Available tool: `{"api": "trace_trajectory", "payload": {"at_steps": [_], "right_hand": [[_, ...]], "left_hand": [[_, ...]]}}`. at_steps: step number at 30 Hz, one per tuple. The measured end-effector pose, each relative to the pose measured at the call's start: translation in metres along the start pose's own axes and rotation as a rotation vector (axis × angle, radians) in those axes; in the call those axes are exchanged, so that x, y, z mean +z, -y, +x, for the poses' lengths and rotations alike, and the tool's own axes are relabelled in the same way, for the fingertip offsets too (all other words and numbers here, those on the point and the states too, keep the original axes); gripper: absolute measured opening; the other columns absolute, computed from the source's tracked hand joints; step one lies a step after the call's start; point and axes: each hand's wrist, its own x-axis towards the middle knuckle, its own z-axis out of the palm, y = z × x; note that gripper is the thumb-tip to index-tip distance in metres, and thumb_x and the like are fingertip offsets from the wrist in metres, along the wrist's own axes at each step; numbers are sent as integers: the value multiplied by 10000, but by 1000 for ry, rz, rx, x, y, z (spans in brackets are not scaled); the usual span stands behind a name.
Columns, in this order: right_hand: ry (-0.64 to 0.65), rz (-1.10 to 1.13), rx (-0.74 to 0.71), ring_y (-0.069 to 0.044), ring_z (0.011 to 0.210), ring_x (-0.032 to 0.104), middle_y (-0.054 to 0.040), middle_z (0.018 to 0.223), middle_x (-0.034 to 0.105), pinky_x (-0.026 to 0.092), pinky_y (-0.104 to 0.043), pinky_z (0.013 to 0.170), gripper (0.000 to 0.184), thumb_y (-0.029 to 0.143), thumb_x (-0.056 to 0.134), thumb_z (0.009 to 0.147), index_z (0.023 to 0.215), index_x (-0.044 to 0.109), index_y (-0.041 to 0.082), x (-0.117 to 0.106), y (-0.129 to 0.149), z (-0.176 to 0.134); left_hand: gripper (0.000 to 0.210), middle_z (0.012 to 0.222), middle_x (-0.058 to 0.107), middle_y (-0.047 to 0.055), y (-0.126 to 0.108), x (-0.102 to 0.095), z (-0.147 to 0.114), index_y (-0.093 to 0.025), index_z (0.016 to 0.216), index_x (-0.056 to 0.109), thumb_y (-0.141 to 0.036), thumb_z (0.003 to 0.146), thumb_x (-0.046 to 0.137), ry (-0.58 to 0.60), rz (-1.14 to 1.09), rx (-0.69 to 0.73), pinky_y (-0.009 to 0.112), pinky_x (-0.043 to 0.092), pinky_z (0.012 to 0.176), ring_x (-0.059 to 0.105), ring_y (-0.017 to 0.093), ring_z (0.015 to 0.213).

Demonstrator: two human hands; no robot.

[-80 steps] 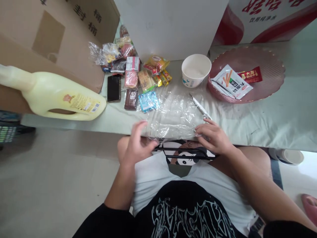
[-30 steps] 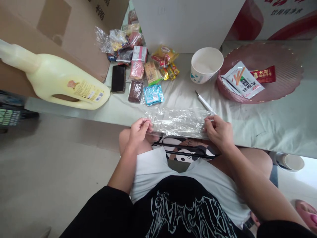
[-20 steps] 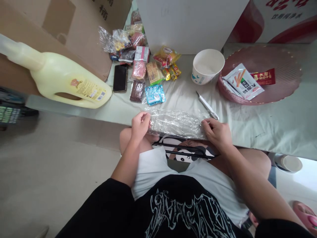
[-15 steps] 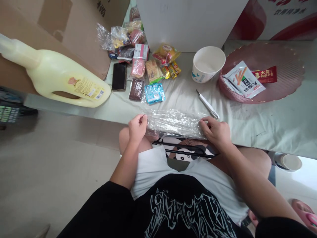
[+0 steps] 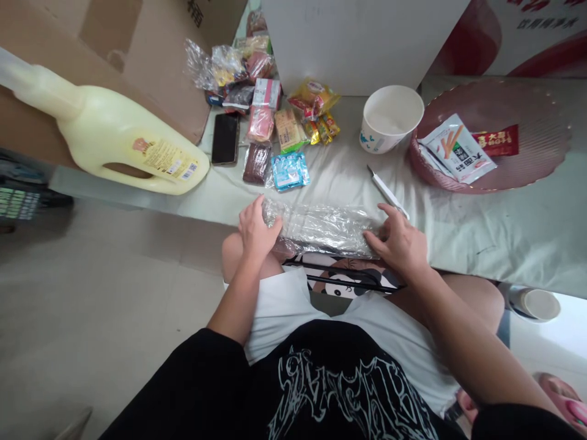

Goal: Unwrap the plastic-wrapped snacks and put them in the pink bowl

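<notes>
A crinkled piece of transparent plastic film (image 5: 328, 227) lies stretched sideways along the front edge of the cloth-covered table. At its left end rests my left hand (image 5: 259, 227), thumb and fingers spread apart on the film. My right hand (image 5: 403, 241) is at the opposite end, its thumb touching the film and its index finger lifted away from it. Neither hand is closed around the plastic. Just beyond my right fingers lies a white utility knife (image 5: 387, 192), its tip pointing away from me. A blue snack packet (image 5: 290, 171) sits beyond the film's left half.
Several wrapped snacks (image 5: 261, 122) and a black phone (image 5: 225, 139) lie at the back left. A large pale-yellow pump bottle (image 5: 132, 143) leans beside a cardboard box (image 5: 151, 67). A paper tub (image 5: 383, 137) stands near a pink bowl (image 5: 541, 140) holding snack packets.
Both hands have loosened from pinching the film's ends to spread fingers. My left hand has moved slightly up and right. The film stays on the table edge; the view shifted slightly.
</notes>
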Motion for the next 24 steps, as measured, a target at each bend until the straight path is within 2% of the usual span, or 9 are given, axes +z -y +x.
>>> {"api": "trace_trajectory", "payload": {"at_steps": [3, 8, 11, 13, 14, 16, 20, 22, 24], "right_hand": [[-77, 5, -43, -216, 706, 645, -109, 1047, 649, 424, -320, 478, 563, 484, 658, 862, 1366, 582, 246, 2, -1, 0], [-72, 79, -62, -223, 742, 633, -107, 1086, 581, 554, -393, 566, 559, 445, 676, 863, 1375, 561, 249, 1, -3, -4], [-185, 139, -142, -255, 855, 647, -124, 1106, 560, 609, -452, 747, 532, 405, 690, 877, 1361, 558, 229, -14, -2, -4], [-242, 152, -220, -301, 997, 652, -144, 1129, 578, 600, -479, 863, 500, 385, 694, 893, 1351, 565, 230, -28, 0, 4], [-226, 161, -262, -318, 1062, 647, -151, 1154, 597, 590, -487, 904, 488, 385, 692, 901, 1351, 569, 240, -35, 2, 11], [-87, 195, -360, -346, 1182, 632, -159, 1254, 627, 551, -528, 1009, 507, 429, 684, 912, 1372, 563, 255, -44, 8, 33], [196, 346, -549, -387, 1381, 544, -206, 1481, 563, 483, -566, 1120, 733, 572, 708, 866, 1458, 511, 187, -36, 23, 87], [262, 410, -622, -373, 1370, 561, -205, 1470, 586, 500, -533, 1102, 769, 584, 716, 851, 1462, 506, 165, -28, 32, 109], [317, 486, -676, -323, 1212, 660, -150, 1300, 696, 552, -459, 999, 588, 529, 700, 871, 1339, 601, 187, -25, 41, 123]], "left_hand": [[634, 1211, 716, 107, -1, 3, 3, -235, 1412, 536, -191, 801, 697, 47, -106, -1, 522, 467, 1121, 616, 318, 1232], [510, 914, 667, 16, -3, -1, 9, -241, 1316, 532, -173, 829, 669, 123, -458, -80, 379, 575, 948, 694, 192, 925], [475, 906, 634, -6, -8, -11, 17, -251, 1263, 538, -177, 817, 684, 318, -690, -73, 318, 606, 825, 710, 149, 797], [439, 934, 630, -4, -15, -19, 27, -248, 1238, 568, -181, 820, 687, 461, -743, 1, 302, 606, 785, 721, 138, 768], [417, 944, 633, -2, -20, -21, 34, -244, 1232, 584, -185, 831, 684, 516, -741, 62, 296, 603, 787, 729, 139, 785], [386, 936, 636, -6, -35, -25, 52, -237, 1232, 603, -179, 856, 667, 588, -725, 205, 289, 599, 805, 729, 130, 802], [390, 932, 648, -14, -82, -34, 85, -230, 1230, 628, -125, 856, 669, 723, -703, 496, 275, 609, 800, 717, 115, 808], [367, 931, 676, -10, -108, -44, 94, -238, 1166, 683, -96, 828, 700, 764, -732, 609, 266, 613, 802, 720, 126, 859], [328, 898, 710, -7, -128, -56, 98, -241, 1092, 731, -96, 797, 749, 854, -801, 633, 272, 626, 768, 732, 141, 839]]}}
